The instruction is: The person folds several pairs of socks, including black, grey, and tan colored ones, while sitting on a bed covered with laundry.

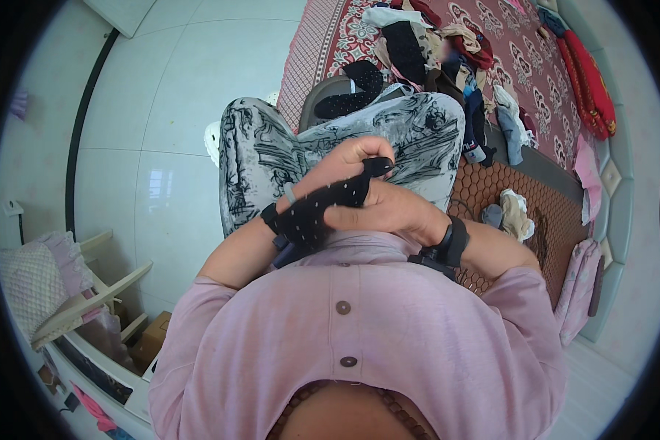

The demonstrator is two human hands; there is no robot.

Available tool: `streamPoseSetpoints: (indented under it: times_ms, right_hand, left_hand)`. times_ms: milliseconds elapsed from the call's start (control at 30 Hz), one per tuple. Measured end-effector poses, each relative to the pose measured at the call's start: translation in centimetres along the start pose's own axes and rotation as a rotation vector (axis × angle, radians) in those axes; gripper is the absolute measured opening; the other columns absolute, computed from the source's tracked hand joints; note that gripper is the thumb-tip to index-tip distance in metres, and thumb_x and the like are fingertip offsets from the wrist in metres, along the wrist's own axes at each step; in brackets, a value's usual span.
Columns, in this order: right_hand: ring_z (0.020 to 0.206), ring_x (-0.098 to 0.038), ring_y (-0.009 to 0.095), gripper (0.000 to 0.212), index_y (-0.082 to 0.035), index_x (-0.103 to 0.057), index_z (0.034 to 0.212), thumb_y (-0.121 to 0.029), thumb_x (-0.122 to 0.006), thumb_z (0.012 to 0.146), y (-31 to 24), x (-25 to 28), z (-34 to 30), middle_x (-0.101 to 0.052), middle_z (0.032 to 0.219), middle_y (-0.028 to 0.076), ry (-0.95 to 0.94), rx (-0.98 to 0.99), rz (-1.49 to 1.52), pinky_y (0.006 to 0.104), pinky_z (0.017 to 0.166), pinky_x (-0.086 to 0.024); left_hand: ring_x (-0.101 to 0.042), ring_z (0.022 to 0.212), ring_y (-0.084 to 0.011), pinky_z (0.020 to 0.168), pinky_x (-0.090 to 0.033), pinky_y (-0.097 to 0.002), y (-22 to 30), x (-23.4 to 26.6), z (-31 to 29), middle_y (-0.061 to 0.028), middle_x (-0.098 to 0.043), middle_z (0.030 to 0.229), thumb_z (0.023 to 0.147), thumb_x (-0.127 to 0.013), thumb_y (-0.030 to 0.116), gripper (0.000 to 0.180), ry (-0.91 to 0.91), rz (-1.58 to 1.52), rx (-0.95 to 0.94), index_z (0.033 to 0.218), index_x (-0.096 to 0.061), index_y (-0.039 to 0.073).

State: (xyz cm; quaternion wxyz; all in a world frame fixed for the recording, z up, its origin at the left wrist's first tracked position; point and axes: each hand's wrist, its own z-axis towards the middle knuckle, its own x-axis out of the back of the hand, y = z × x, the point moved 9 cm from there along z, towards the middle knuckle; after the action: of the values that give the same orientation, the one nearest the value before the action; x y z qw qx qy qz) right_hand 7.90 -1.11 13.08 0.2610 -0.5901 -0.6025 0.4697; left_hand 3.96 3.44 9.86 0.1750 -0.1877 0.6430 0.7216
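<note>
A black sock with small white dots [312, 216] is bunched between my two hands in front of my chest. My left hand [337, 163] curls closed at the sock's far end, where a dark tip sticks out by the fingers. My right hand [389, 209] presses its thumb against the sock from the right, with its fingers partly hidden. Beyond my knees, a similar black dotted sock [350, 94] lies curved on a grey surface at the bed's edge.
Piled socks and clothes [411, 51] cover part of the red patterned bedspread [510, 51]. A brown honeycomb mat [510, 165] lies to the right, with a beige and white bundle [517, 214] on it. On the left stand a white chair [95, 297] and a cardboard box [154, 337] on pale floor tiles [176, 110].
</note>
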Motion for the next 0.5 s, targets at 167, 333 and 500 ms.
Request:
streamPoseSetpoints:
  times_ms: [167,333,500]
  right_hand:
    - [0.118,-0.058,0.020,0.039,0.005,-0.054,0.129,-0.024,-0.049,0.104,-1.5,7.8,-0.9,-0.062,0.125,0.011,0.481,0.677,0.791,0.0338,0.098,-0.048]
    - [0.093,-0.057,0.007,0.038,-0.001,-0.064,0.115,-0.033,-0.050,0.103,-0.2,11.6,-4.0,-0.066,0.104,0.001,0.843,0.437,0.336,0.0231,0.078,-0.045]
    - [0.091,-0.055,0.010,0.033,0.001,-0.061,0.118,-0.026,-0.052,0.102,-1.3,9.3,-2.5,-0.064,0.102,0.004,0.759,0.359,-0.082,0.0260,0.079,-0.046]
  left_hand:
    - [-0.060,0.079,-0.0112,0.072,-0.049,-0.0249,-3.8,6.2,-0.5,-0.0039,-0.064,0.095,0.092,-0.067,0.020,0.033,0.443,-0.503,-0.004,0.119,-0.056,0.004]
    - [-0.058,0.093,-0.0130,0.078,-0.049,-0.0281,0.2,6.7,-0.1,-0.0058,-0.059,0.110,0.097,-0.061,0.020,0.046,0.404,-0.455,-0.147,0.138,-0.043,0.009]
    - [-0.055,0.106,-0.0115,0.096,-0.047,-0.0299,1.8,4.5,-0.1,-0.0029,-0.055,0.118,0.087,-0.072,0.008,0.059,0.438,-0.146,-0.189,0.139,-0.043,0.008]
